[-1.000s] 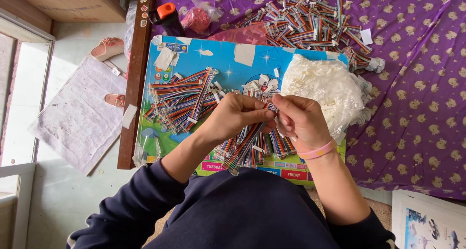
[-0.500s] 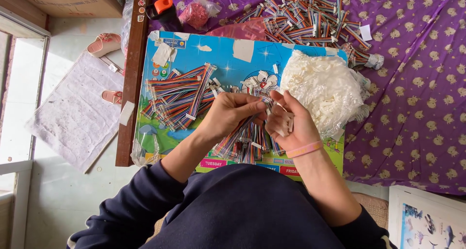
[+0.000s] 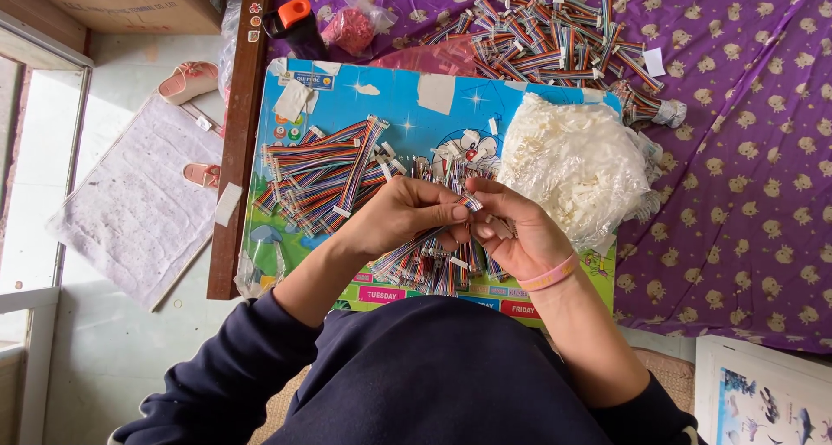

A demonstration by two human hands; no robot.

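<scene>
Holding a short multicoloured ribbon cable (image 3: 433, 237) between them, both hands meet over the middle of a bright blue cartoon board (image 3: 416, 120) that lies on the purple patterned bedspread (image 3: 745, 194). The cable is a flat band of rainbow-striped wires with a small white connector at its upper end, which sits at the fingertips; its lower length runs down and to the left beneath the left hand. The left hand (image 3: 403, 215) is curled, thumb and forefinger pinched shut on the cable near the connector, wrist angled in from the lower left. The right hand (image 3: 520, 237), with a pink band at the wrist, is likewise closed, its fingertips pressed to the same end of the cable, touching the left hand's fingers. Beneath the hands lies a heap of similar cables (image 3: 329, 172), spread leftward across the board. Just right of the hands sits a clear bag of white connectors (image 3: 576, 163). A further pile of cables (image 3: 555, 38) lies on the bedspread above the board.
</scene>
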